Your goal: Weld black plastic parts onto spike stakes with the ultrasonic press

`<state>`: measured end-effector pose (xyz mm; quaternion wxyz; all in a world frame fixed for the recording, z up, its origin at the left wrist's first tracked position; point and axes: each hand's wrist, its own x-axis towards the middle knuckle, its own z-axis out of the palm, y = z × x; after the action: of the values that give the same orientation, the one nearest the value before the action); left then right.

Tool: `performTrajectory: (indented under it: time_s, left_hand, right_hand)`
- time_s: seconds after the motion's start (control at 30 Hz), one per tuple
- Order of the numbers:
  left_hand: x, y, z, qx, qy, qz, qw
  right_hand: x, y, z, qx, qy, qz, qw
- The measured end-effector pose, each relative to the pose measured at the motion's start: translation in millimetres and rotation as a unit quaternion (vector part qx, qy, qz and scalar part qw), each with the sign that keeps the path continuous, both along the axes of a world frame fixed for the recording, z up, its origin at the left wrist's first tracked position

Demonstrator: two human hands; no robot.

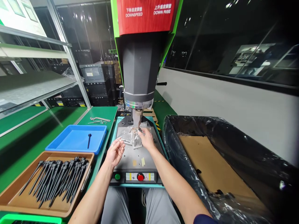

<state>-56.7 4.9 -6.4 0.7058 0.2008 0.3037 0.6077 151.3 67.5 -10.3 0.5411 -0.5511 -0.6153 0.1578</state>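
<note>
My left hand (116, 152) is closed in a pinch at the left side of the press bed (130, 160). A thin dark piece (126, 142) and some clear plastic film (125, 134) lie just beyond its fingertips; what the pinch holds is too small to tell. My right hand (146, 138) has its fingers curled at a small metal fixture (137, 143), against a small dark part (139, 130) partly hidden by the fingers. Right above the fixture is the press's metal horn (137, 117).
To the left, a brown tray (14, 202) holds many black long-stemmed parts (58, 177). Behind it, a blue tray (70, 141) has one such part (89, 141). Wrenches (100, 119) lie farther back. On the right stands a large plastic-lined box (173, 137). Green (117, 176) and red (140, 177) buttons face me.
</note>
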Motion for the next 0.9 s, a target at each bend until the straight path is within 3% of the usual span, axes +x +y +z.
performTrajectory:
  time_s: [0.13, 0.3, 0.5, 0.57, 0.73, 0.83, 0.9]
  left_hand:
    - [3, -5, -3.3, -0.010, 0.042, -0.014, 0.999]
    - [5, -14, -20.2, -0.058, 0.119, -0.049, 0.990]
    - [3, -57, -47.0, -0.145, 0.263, -0.150, 0.942]
    - [6, -81, -43.0, -0.097, 0.324, -0.180, 0.924]
    - [24, -132, -14.2, 0.147, 0.369, -0.239, 0.886]
    - [34, -145, -5.1, 0.171, 0.416, -0.206, 0.869]
    - [37, -149, -4.6, 0.152, 0.396, -0.197, 0.884]
  right_hand:
    - [14, -51, -14.5, -0.088, 0.102, 0.025, 0.991]
    - [35, -131, -24.6, -0.220, 0.237, 0.172, 0.930]
    - [32, -189, -21.5, -0.183, 0.350, 0.262, 0.881]
    - [27, -194, -21.8, -0.162, 0.381, 0.270, 0.869]
    - [10, -195, -20.0, -0.144, 0.379, 0.254, 0.878]
    - [-1, -198, -15.0, -0.129, 0.368, 0.222, 0.894]
    - [-6, -203, -11.4, -0.139, 0.342, 0.221, 0.903]
